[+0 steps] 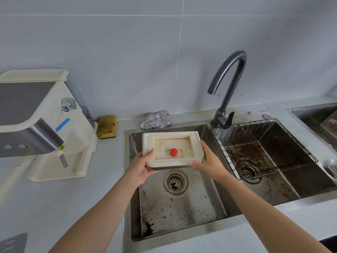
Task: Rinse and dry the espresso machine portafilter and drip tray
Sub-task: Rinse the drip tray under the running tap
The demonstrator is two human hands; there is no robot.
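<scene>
grey tabletop and stained sink (pixel 182 212) below my grip. both hands, left (pixel 141 166) and right (pixel 209 162), clasp the tray (pixel 172 149) by its ends, above the drain. tap (pixel 226 84) dry to my right; rinsing not begun, cloth (pixel 156 119) beyond. portafilter unseen.

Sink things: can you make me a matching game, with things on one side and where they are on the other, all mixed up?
Things:
1. drip tray
2. sponge
3. cloth
4. wire rack

Places:
A. over the right basin
B. held in both hands above the left basin
C. on the counter behind the left basin
D. beside the coffee machine

Pairs: 1-B, 2-D, 3-C, 4-A

The left hand and right hand grip the tray's two sides.
</scene>
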